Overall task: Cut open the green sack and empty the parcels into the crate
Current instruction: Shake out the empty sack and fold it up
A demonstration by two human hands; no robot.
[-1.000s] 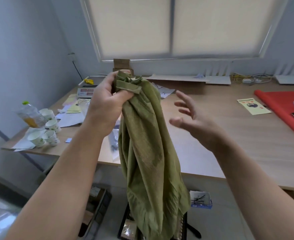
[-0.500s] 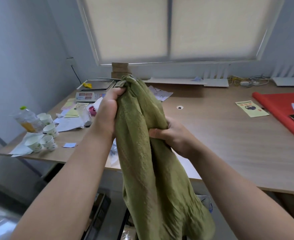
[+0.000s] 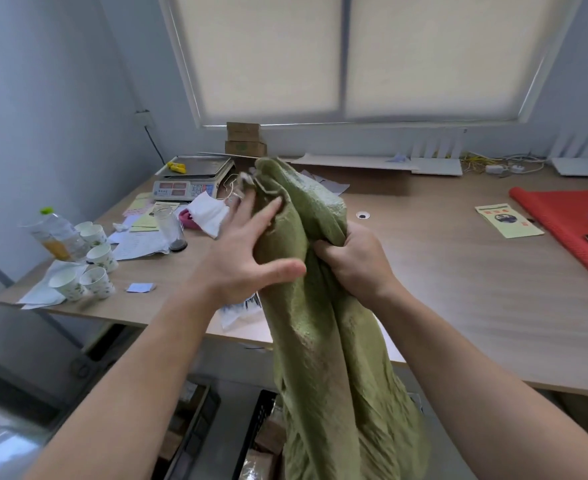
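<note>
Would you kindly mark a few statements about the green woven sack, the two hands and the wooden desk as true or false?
1. The right hand grips a bunch of the green woven sack. True.
2. The left hand is clenched round the sack's top. False: its fingers are straight and spread against the sack.
3. The sack lies flat on the wooden desk. False: it hangs from the hands in front of the desk's edge, above the black plastic crate.
4. White paper cups stand at the desk's left end. True.
5. The red cloth lies beside the cups. False: it is at the desk's right end.
</note>
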